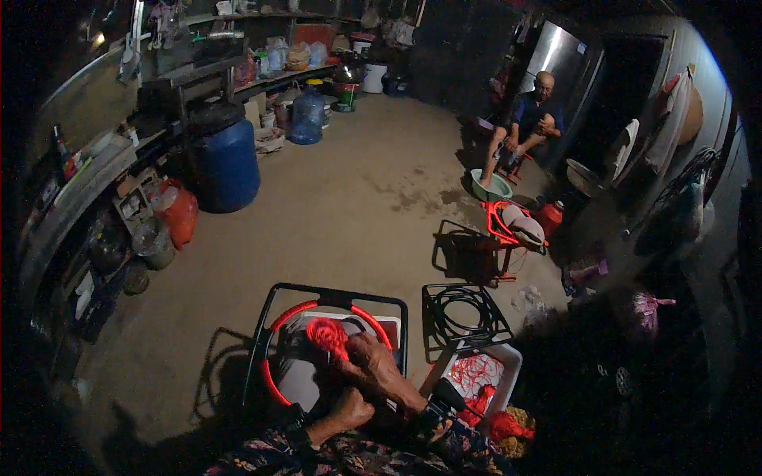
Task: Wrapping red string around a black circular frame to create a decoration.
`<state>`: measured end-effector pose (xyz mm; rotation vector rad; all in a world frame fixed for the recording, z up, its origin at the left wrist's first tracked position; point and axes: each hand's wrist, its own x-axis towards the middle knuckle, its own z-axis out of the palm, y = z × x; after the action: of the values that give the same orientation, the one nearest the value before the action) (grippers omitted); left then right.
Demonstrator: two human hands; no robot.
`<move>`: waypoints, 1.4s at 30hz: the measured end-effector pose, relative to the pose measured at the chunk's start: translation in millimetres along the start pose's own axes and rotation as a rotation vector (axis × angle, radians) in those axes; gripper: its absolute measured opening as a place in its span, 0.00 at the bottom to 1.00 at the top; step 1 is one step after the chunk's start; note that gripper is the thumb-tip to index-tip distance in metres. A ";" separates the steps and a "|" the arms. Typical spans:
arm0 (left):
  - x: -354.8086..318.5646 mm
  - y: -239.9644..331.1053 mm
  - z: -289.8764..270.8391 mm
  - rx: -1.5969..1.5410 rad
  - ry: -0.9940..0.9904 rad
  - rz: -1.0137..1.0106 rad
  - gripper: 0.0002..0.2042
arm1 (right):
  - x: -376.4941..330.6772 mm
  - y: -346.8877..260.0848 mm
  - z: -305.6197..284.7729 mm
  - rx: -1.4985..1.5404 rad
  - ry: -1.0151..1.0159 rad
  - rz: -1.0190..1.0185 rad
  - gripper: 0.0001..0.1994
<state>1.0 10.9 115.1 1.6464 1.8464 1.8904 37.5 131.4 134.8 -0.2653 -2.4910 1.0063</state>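
Note:
Before me is a black metal frame (264, 311) with a ring (276, 381) inside it, wrapped in red cord. My right hand (375, 363) reaches across the ring, its fingers closed around a bundle of bright red cord (326, 334). Below and to the left of it, my left hand (350, 409) is curled into a fist near the ring's lower side. Whatever that fist holds, if anything, is hidden. At my right, a white tub (512, 366) contains loose red strands, with more red cord bundles (508, 426) beside it.
A black frame with a bare ring (465, 316) lies beyond the tub. Farther right stands a red-framed stool (498, 226); behind it a person (538, 119) sits with feet at a green basin (494, 187). A blue barrel (225, 163) and water jug (307, 117) line the left.

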 end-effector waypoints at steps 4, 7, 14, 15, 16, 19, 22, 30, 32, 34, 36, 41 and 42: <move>-53.8 -49.8 16.6 0.162 -0.574 -0.597 0.10 | 16.1 9.1 -7.4 0.760 -0.020 0.321 0.12; -41.8 -39.3 7.8 0.097 -0.528 -0.652 0.11 | 32.4 -3.3 -53.1 1.032 0.041 0.663 0.11; 1.6 -33.9 -3.0 -0.452 -0.221 -0.857 0.10 | -85.9 -8.8 -204.4 0.873 0.638 0.535 0.14; 8.3 -36.2 -2.4 -0.459 -0.175 -0.846 0.12 | -105.8 -1.9 -216.9 0.816 0.715 0.534 0.14; 13.3 -31.1 -3.9 -0.482 -0.135 -0.856 0.12 | -126.7 4.3 -226.8 0.766 0.780 0.551 0.14; 20.9 -19.4 -15.3 -0.442 -0.088 -0.917 0.13 | -174.1 30.7 -230.5 0.694 0.886 0.620 0.14; 27.1 -16.0 -20.7 -0.391 -0.132 -0.976 0.12 | -206.9 46.4 -225.5 0.635 0.937 0.724 0.14; 26.3 -8.5 -15.0 -0.276 -0.202 -0.931 0.12 | -201.8 86.4 -141.0 0.585 0.663 0.971 0.14; 16.8 -20.2 -10.8 -0.383 -0.139 -0.992 0.11 | -170.8 88.6 -104.4 0.616 0.537 0.968 0.14; 12.1 -25.9 -7.9 -0.381 -0.144 -0.983 0.11 | -132.5 62.6 -71.9 0.770 0.543 0.999 0.15; 14.4 -23.8 -5.3 -0.387 -0.147 -0.965 0.11 | -98.7 41.0 -47.7 0.879 0.591 1.022 0.15; 13.1 -24.2 -8.3 -0.409 -0.112 -1.022 0.09 | -74.7 15.6 -46.9 0.734 0.216 0.813 0.16; 12.3 -24.3 -8.9 -0.410 -0.104 -1.029 0.09 | -87.2 24.4 -51.5 0.685 0.221 0.863 0.20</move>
<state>-25.1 19.7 107.3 0.4636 1.5961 1.4851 138.9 151.5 122.5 -1.1877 -1.6596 1.9403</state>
